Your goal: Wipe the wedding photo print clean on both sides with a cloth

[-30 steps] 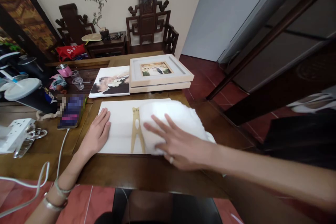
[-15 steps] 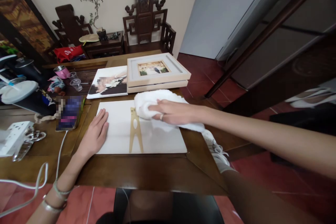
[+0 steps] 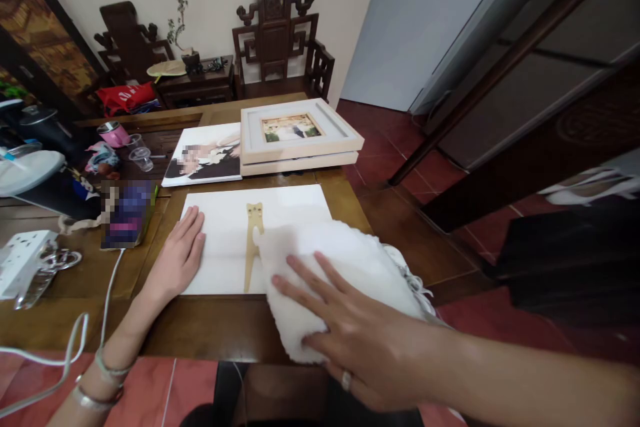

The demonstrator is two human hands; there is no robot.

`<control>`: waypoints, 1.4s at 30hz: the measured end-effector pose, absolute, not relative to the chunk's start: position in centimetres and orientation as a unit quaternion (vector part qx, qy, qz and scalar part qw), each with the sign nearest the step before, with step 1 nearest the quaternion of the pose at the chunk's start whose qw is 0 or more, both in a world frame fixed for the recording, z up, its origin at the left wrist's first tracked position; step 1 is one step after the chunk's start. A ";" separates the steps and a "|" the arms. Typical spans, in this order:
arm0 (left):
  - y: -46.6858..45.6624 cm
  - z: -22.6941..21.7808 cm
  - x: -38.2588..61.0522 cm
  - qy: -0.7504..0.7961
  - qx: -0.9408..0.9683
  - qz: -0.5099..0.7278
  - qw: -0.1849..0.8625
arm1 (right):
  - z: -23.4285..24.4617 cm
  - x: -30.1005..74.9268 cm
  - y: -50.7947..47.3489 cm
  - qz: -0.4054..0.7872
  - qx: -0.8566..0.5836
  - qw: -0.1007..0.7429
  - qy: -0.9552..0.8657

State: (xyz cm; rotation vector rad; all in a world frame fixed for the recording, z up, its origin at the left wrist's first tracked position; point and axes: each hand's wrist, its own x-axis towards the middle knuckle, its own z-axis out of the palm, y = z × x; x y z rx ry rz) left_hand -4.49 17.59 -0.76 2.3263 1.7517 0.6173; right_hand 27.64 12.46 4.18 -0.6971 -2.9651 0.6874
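A white flat panel (image 3: 220, 240) lies on the wooden table. A tan easel leg (image 3: 253, 220) with small rivets at its top lies along the panel, its right side partly covered. My left hand (image 3: 183, 247) rests flat on the panel's left edge, fingers stretched out. Under my right hand (image 3: 350, 333), a fluffy white towel (image 3: 335, 247) covers the panel's lower right and hangs past the table's front edge. The fingers of that hand are spread over the towel, with the lower ones at its near edge.
Behind the panel are a photo canvas (image 3: 200, 153) and stacked picture frames (image 3: 300, 137). On the left are a phone (image 3: 129, 213) on a cable, a power strip (image 3: 27, 257), a clear hair claw (image 3: 45, 273) and a lidded cup (image 3: 45, 180). Carved chairs (image 3: 275, 27) stand behind.
My right hand has drawn the towel from the panel's upper right toward the near edge, spreading it out. The panel's upper right now shows. My left hand has stayed in place.
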 end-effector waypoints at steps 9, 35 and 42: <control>17.7 -0.7 -4.4 0.591 0.775 0.205 0.092 | 6.6 27.8 22.4 0.274 -0.278 0.014 -0.920; 17.7 -1.1 -4.7 0.585 0.780 0.210 0.072 | 7.2 27.5 18.2 0.286 -0.275 0.005 -0.918; 17.6 -0.9 -4.7 0.591 0.776 0.202 0.088 | 4.8 24.1 24.0 0.194 -0.374 0.057 -0.905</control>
